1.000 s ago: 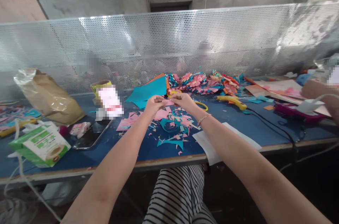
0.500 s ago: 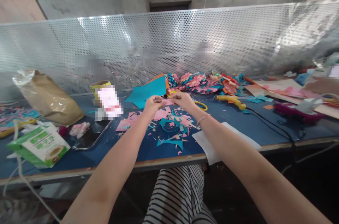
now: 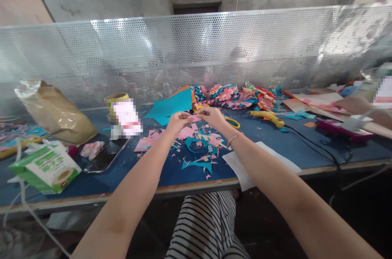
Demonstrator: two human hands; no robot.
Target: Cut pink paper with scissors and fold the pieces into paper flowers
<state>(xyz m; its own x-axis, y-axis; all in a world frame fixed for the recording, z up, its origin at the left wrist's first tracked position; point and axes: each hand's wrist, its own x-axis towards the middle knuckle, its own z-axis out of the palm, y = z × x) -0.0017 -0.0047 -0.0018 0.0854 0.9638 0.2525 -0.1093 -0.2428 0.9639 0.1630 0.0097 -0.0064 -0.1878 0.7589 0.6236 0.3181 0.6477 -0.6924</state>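
Note:
A small piece of pink paper (image 3: 194,118) is pinched between my two hands above the table. My left hand (image 3: 179,123) grips its left end with closed fingertips. On the other end, my right hand (image 3: 212,116) holds it between thumb and fingers. Below lie pink and blue paper scraps (image 3: 203,142), with a curved blue strip (image 3: 197,165) nearer the front edge. Just behind my hands are a blue paper sheet (image 3: 171,106) and scissors with yellow handles (image 3: 232,122), partly hidden by my right hand.
Bunches of cut paper flowers (image 3: 226,96) lie along the perforated metal screen (image 3: 196,47). A yellow glue gun (image 3: 268,118) trails its cord rightward. At left stand a brown paper bag (image 3: 58,114), a green-white carton (image 3: 45,169) and a phone (image 3: 105,157). Another person's hand (image 3: 357,106) reaches in at right.
My hands stay nearly in place, still pinching the pink paper. On the far right, the other person's hand and arm have shifted over the papers there.

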